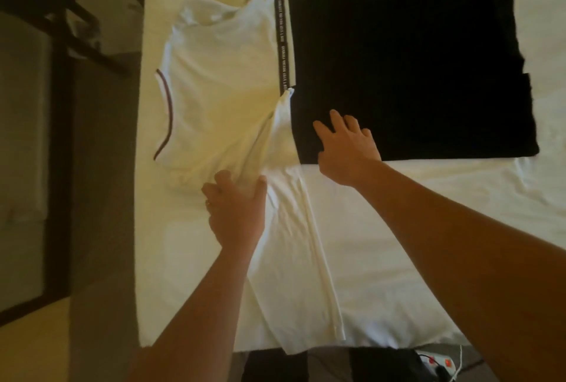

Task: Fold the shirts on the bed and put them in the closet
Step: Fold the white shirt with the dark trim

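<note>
The left hand (235, 207) covers the stretch of white shirt (220, 81) beneath its palm, so the fabric's lie there is hidden. The right hand (346, 145) hides the near corner of the black shirt (413, 69). Beyond both hands, white print on the black strip (282, 41) is too small to read. Nearer than the hands, the power strip (435, 361) is cut by the bottom edge, and the dark shape beside it is possibly trousers.

White shirts: one (220, 81)
Black shirts: one (407, 66)
Hands: two, left (237, 210), right (346, 145)
Beds: one (428, 244)
</note>
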